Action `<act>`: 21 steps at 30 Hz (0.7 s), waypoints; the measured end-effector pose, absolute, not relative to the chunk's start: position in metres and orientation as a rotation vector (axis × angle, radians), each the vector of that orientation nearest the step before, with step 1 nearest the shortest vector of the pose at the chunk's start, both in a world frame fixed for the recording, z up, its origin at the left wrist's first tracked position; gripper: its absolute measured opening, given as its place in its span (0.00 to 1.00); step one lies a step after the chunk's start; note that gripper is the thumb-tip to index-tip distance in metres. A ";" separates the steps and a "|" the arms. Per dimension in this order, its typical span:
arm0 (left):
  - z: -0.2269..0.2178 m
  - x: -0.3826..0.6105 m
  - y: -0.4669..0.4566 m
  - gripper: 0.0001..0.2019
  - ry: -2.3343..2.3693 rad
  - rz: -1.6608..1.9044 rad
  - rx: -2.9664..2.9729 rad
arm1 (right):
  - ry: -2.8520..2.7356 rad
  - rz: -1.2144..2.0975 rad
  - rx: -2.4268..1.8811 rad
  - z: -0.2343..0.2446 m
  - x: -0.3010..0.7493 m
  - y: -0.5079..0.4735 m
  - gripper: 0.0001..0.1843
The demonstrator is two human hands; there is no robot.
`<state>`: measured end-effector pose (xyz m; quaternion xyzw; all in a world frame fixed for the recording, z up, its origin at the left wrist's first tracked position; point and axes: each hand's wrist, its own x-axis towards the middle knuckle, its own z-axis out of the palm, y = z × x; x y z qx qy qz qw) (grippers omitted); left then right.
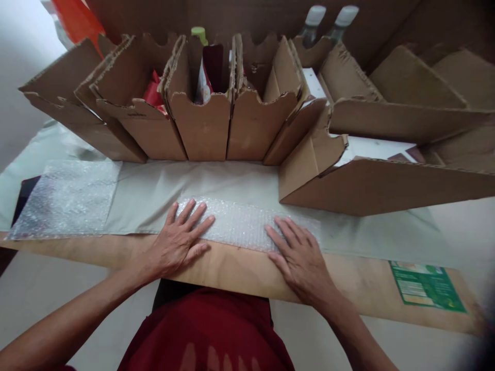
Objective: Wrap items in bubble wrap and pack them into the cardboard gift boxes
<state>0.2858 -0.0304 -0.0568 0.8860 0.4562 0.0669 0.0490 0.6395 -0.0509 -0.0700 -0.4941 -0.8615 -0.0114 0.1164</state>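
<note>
A strip of bubble wrap (pixel 240 222) lies flat on the pale cloth (pixel 154 193) near the front edge of the wooden table (pixel 240 270). My left hand (pixel 178 241) rests flat on its left end, fingers spread. My right hand (pixel 298 256) lies flat on its right end, fingers stretched out. Neither hand holds anything.
A larger bubble wrap sheet (pixel 65 198) lies at the left. A row of cardboard bins (pixel 201 123) stands behind, some holding bottles and red packets. A big cardboard tray (pixel 371 180) sits at the right. A green label (pixel 425 286) lies on the table's right front.
</note>
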 end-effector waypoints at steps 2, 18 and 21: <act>-0.056 0.283 -0.031 0.27 1.397 0.256 2.667 | -2.437 -0.087 -1.547 -0.070 0.669 -0.060 0.25; -0.038 0.280 -0.022 0.05 1.878 0.426 2.423 | -1.968 -0.016 -1.766 -0.061 0.679 -0.022 0.22; -0.033 0.279 -0.020 0.02 1.801 0.550 2.293 | -1.785 0.251 -1.783 -0.046 0.678 -0.043 0.16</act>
